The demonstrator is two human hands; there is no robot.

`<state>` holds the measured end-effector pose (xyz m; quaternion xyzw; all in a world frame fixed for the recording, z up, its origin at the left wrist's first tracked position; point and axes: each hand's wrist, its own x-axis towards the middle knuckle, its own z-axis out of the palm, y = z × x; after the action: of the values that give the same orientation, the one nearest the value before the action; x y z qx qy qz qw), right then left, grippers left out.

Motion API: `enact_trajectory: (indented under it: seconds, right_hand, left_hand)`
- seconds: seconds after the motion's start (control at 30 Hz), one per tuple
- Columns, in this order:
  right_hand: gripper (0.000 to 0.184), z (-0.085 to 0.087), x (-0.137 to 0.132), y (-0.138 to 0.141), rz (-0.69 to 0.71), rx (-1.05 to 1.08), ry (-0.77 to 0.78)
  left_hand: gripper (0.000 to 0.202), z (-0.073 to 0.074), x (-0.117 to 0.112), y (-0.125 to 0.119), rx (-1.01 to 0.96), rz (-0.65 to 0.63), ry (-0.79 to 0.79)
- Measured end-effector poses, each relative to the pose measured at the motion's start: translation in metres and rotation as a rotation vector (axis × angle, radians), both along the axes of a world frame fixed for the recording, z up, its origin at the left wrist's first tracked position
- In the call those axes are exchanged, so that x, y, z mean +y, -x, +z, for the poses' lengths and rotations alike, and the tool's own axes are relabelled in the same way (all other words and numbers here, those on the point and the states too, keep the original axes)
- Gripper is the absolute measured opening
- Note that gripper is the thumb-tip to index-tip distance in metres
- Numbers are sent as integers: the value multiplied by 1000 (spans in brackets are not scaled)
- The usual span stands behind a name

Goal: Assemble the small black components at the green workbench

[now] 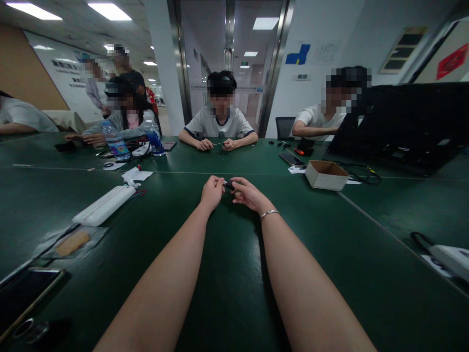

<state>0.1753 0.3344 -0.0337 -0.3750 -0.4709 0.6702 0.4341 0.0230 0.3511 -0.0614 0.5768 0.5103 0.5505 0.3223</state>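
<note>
- The small dark part (229,185) is pinched between the two hands, just above the green table (234,274) near its middle. Fingertips cover most of it, and it is too small to make out its shape.
- The left hand (212,192) closes its fingers on the part's left end, with the thumb side turned away from the camera.
- The right hand (249,194) grips the other end with curled fingers, and a thin bracelet (270,213) circles its wrist.
- Both forearms run out of the bottom edge.
- To the left lies a white power strip (104,205). Nearer the camera is a clear bag (71,243) with something tan inside, hard to identify.
- A phone (27,292) at lower left is cut off by the frame.
- To the right stands an open cardboard box (326,175), whose wall hides its contents.
- Across the table a co-worker (220,122) holds something tiny between both hands, too small to read.
- A white device (451,259) at the right edge is partly cut off.
</note>
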Motion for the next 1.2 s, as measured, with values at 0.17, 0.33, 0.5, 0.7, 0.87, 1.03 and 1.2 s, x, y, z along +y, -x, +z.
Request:
enact_trajectory:
  seconds: [0.17,0.33,0.5,0.7,0.87,1.03,1.2]
  right_hand:
    - [19,-1,0,-1,12,17,8]
    - [24,-1,0,-1,6,44,9]
    - [18,0,0,-1,5,26,9]
    - [15,-4,2,-3,40,34,-8]
    - [29,-8,4,-5,63,57,-56]
    - [31,-11,5,-6,97,38,-115]
    - [29,-10,7,1,87,-96,-157]
  left_hand:
    - [18,1,0,0,9,9,3]
    - [18,-2,2,0,-9,6,6]
    - [18,-1,1,0,-3,4,-1]
    - [19,0,0,1,26,4,11]
    - [21,2,-2,1,36,5,16]
    - [35,10,-9,2,53,18,59]
    - [43,13,-13,4,145,107,35]
